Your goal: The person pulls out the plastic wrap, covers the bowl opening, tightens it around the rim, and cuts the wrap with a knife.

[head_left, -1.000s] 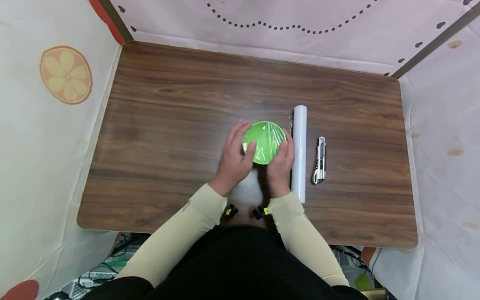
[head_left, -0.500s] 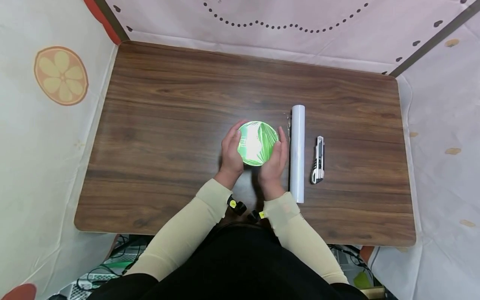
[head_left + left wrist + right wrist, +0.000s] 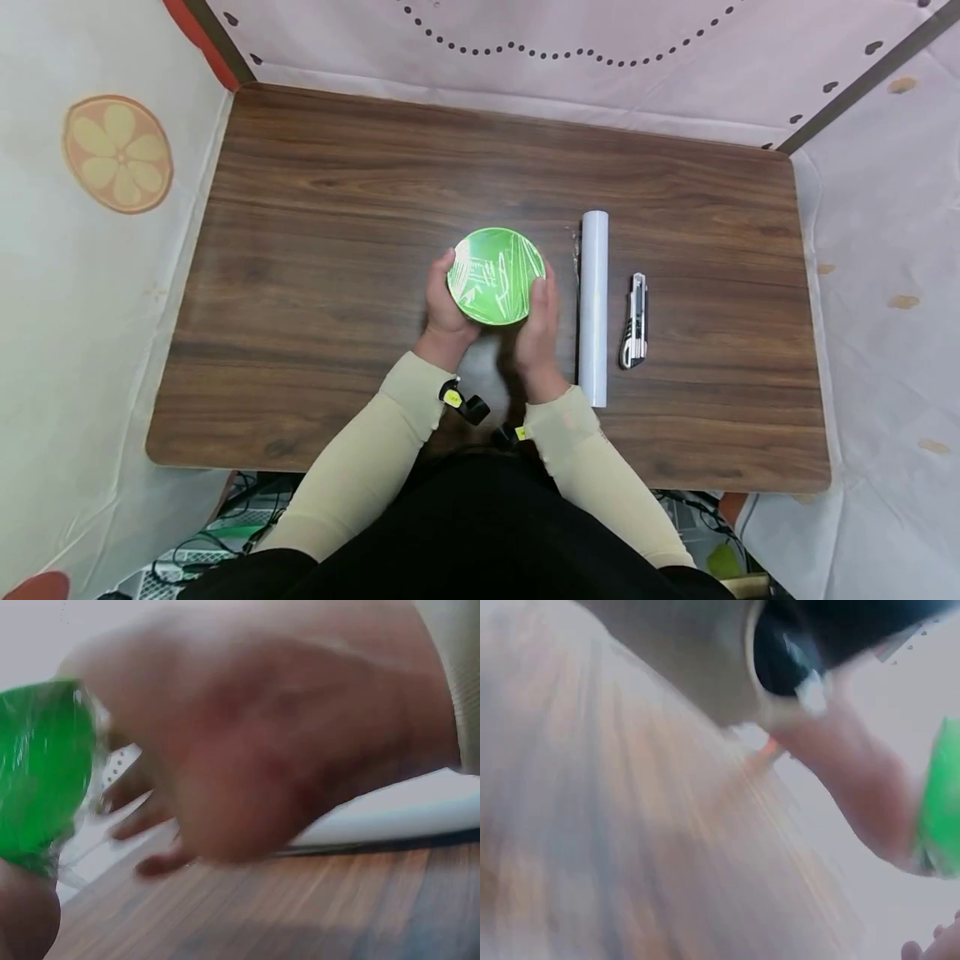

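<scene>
A round green bowl (image 3: 495,277) covered in clear plastic wrap is held between both hands, raised off the table. My left hand (image 3: 447,312) holds its left side, with the thumb at the rim. My right hand (image 3: 538,329) lies along its right side, and the thumb touches the rim. In the left wrist view the bowl (image 3: 41,769) looks tilted, and the right hand (image 3: 247,742) has its fingers stretched and spread beside it. Part of the bowl (image 3: 941,802) shows at the edge of the blurred right wrist view. The bowl's underside is hidden in the head view.
A long, glossy white roll (image 3: 593,308) lies just right of the right hand, with a little clear film at its left edge. Further right is a silver and black utility knife (image 3: 634,321). White fabric walls border the brown wooden table (image 3: 337,208).
Both hands have carried the bowl leftward and up, and it looks larger. The left hand has shifted from its upper left edge to its lower left side. Roll and knife stay put.
</scene>
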`<move>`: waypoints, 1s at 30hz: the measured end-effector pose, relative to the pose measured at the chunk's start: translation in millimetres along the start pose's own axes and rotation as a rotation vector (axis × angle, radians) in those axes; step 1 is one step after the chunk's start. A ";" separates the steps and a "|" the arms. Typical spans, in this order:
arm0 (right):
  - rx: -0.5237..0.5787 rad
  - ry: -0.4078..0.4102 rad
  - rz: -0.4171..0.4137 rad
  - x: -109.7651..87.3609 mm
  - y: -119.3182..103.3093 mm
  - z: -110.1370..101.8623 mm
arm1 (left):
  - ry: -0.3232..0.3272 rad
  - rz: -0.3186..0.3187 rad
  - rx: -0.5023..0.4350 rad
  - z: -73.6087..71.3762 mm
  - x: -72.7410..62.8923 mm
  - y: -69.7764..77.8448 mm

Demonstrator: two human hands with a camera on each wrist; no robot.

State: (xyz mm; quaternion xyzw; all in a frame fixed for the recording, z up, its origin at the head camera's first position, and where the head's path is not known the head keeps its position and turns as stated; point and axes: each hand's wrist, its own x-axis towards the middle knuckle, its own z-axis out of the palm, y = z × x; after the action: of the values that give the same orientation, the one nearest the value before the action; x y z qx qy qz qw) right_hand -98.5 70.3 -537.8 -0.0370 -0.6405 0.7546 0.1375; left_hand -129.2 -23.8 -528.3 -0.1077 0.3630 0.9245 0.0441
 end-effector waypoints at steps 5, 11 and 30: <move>-0.072 -0.043 -0.240 11.1 -8.7 -10.9 | -0.093 -0.064 -0.005 -1.0 -3.7 3.6; -0.060 -0.011 -0.325 12.8 -4.7 -3.4 | -0.090 -0.151 -0.142 2.2 -8.1 -1.5; -0.155 -0.145 0.292 -7.4 -23.4 -3.8 | 0.091 -0.469 0.088 -14.7 13.4 45.8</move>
State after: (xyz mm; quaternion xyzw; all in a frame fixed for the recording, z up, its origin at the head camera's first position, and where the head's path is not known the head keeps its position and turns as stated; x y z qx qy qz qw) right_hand -86.7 75.4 -516.6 -0.0857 -0.6928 0.7157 -0.0233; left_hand -147.1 -67.2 -511.6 -0.2285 0.3697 0.8665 0.2457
